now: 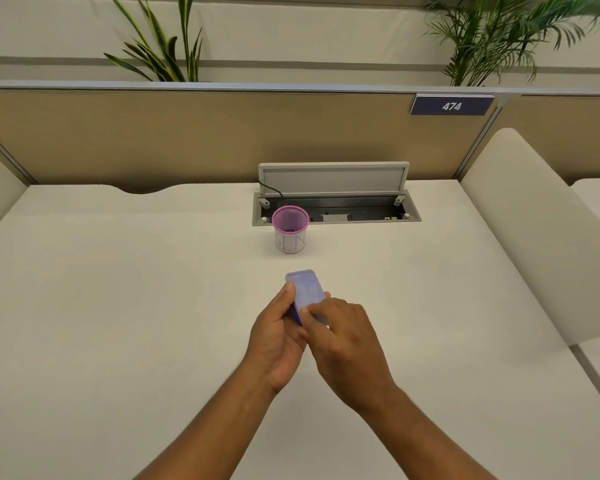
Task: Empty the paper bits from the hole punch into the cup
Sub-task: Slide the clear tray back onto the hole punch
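A pale purple hole punch (305, 289) is held above the white desk, its flat underside turned up and toward me. My left hand (278, 337) grips it from the left and below. My right hand (343, 334) grips its near right end, thumb pressed on the flat face. A pink mesh cup (290, 230) with a white paper label stands upright farther back, a short way beyond the punch. The cup's bottom looks dark; I cannot tell whether paper bits lie inside.
The white desk (118, 323) stretches wide on both sides. An open cable hatch (336, 202) with its grey lid raised sits just behind the cup. A tan partition (187, 140) closes the back; a rounded white divider (541, 230) stands at the right.
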`<state>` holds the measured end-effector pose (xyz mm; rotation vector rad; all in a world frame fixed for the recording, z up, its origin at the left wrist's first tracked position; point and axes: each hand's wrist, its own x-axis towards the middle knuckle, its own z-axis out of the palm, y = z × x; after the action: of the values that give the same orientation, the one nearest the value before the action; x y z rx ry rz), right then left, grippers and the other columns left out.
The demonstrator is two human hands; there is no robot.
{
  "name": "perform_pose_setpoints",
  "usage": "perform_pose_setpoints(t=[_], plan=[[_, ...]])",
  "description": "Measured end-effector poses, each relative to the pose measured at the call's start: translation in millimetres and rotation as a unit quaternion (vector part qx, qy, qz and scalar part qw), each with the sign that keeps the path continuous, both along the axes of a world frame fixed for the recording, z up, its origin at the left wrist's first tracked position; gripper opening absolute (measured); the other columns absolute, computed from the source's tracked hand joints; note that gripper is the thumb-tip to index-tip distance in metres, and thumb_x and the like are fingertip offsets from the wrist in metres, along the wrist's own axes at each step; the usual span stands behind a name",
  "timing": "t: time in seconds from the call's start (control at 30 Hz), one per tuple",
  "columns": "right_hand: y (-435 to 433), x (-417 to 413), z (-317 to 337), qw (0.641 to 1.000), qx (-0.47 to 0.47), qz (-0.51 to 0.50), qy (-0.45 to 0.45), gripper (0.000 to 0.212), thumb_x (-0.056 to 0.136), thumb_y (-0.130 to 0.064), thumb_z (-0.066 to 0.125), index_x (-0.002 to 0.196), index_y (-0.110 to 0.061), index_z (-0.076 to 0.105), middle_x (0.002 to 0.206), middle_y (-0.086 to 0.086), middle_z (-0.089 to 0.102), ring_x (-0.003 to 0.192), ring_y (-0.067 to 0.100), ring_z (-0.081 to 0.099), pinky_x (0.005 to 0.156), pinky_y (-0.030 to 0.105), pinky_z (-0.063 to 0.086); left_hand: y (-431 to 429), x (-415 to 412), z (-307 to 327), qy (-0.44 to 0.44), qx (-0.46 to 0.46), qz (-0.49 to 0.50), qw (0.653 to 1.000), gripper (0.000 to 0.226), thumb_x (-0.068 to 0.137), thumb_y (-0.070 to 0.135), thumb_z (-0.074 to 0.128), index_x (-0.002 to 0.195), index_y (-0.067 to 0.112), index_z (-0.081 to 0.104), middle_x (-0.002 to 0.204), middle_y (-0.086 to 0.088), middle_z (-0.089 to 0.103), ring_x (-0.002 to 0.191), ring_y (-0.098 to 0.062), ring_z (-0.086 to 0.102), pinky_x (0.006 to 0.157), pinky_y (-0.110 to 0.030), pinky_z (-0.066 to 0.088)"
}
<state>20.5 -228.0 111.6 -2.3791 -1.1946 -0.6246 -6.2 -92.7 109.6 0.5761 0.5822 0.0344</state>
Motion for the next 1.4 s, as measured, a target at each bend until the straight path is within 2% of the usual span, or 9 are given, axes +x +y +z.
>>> perform_pose_setpoints(t=[0.3,0.43,0.6,0.77,0.9,1.0,1.17,1.33,1.4], plan=[[2,-1,-2,0.999,0.03,-0.041,0.006,0.025,0.102,-0.015,0.059,0.118,-0.003,0.072,0.106,0.011,0.073,0.093,0.025,0.066,0.078,0.031,0.057,-2,5,1,-0.027,0.043,0.063,0.997,0.057,0.091,0.035,0.072,0.143,0.013,0.06,0.139,-0.016,0.07,0.123,-0.037,0.07,0.089,-0.043,0.065],[2,5,0,0.997,0.023,-0.075,0.021,0.03,0.088,-0.013,0.079,0.116,-0.005,0.072,0.099,0.01,0.072,0.087,0.024,0.066,0.067,0.029,0.059,-4,11,3,-0.029,0.063,0.07,0.995,0.077,0.082,0.028,0.076,0.154,0.025,0.047,0.155,-0.01,0.055,0.128,-0.042,0.065,0.093,-0.047,0.063],[1,14,-1,0.993,0.028,-0.1,0.047,0.028,0.088,-0.006,0.078,0.115,-0.003,0.072,0.093,0.012,0.07,0.08,0.026,0.064,0.059,0.032,0.059,-2,15,3,-0.024,0.087,0.045,0.995,0.071,0.084,0.031,0.073,0.15,0.015,0.052,0.149,-0.019,0.059,0.127,-0.042,0.066,0.106,-0.056,0.055],[4,30,0,0.97,0.125,-0.138,0.155,0.026,0.086,-0.004,0.081,0.111,-0.003,0.077,0.093,0.01,0.075,0.078,0.022,0.069,0.07,0.027,0.057,9,23,-3,-0.013,0.045,0.021,0.999,0.036,0.098,0.035,0.066,0.13,0.017,0.072,0.127,-0.02,0.075,0.116,-0.043,0.073,0.1,-0.056,0.06],[4,47,-8,0.894,0.23,-0.192,0.333,0.014,0.093,-0.013,0.075,0.106,-0.017,0.079,0.09,-0.006,0.075,0.077,0.009,0.068,0.07,0.009,0.05,23,30,-14,0.031,0.155,-0.029,0.987,0.037,0.101,0.04,0.062,0.131,0.02,0.07,0.124,-0.011,0.077,0.112,-0.031,0.076,0.099,-0.051,0.061],[2,60,-18,0.835,0.291,-0.217,0.413,0.019,0.093,-0.016,0.074,0.09,-0.035,0.072,0.081,-0.019,0.074,0.075,0.002,0.07,0.068,0.013,0.052,35,34,-27,0.104,0.339,-0.054,0.934,0.034,0.101,0.034,0.063,0.131,0.022,0.071,0.127,0.0,0.075,0.112,-0.019,0.073,0.098,-0.042,0.061],[-3,83,-44,0.715,0.383,-0.279,0.514,0.008,0.092,-0.014,0.074,0.093,-0.022,0.077,0.079,-0.004,0.08,0.07,0.013,0.078,0.075,0.034,0.064,65,31,-61,0.125,0.602,-0.107,0.781,0.035,0.099,0.024,0.068,0.132,0.016,0.069,0.139,-0.002,0.068,0.116,-0.013,0.062,0.102,-0.027,0.045],[-7,101,-69,0.638,0.431,-0.313,0.556,0.007,0.093,-0.009,0.074,0.101,-0.008,0.075,0.091,0.01,0.079,0.073,0.02,0.078,0.08,0.041,0.065,88,28,-89,0.141,0.764,-0.188,0.601,0.05,0.098,0.03,0.067,0.145,0.017,0.058,0.155,-0.005,0.053,0.144,-0.026,0.046,0.119,-0.041,0.038],[-10,105,-77,0.623,0.436,-0.326,0.561,0.007,0.093,-0.008,0.074,0.101,-0.007,0.074,0.095,0.012,0.077,0.074,0.021,0.078,0.079,0.04,0.065,94,28,-97,0.141,0.788,-0.217,0.558,0.058,0.099,0.037,0.064,0.152,0.019,0.051,0.164,-0.004,0.044,0.154,-0.026,0.034,0.125,-0.042,0.03]])
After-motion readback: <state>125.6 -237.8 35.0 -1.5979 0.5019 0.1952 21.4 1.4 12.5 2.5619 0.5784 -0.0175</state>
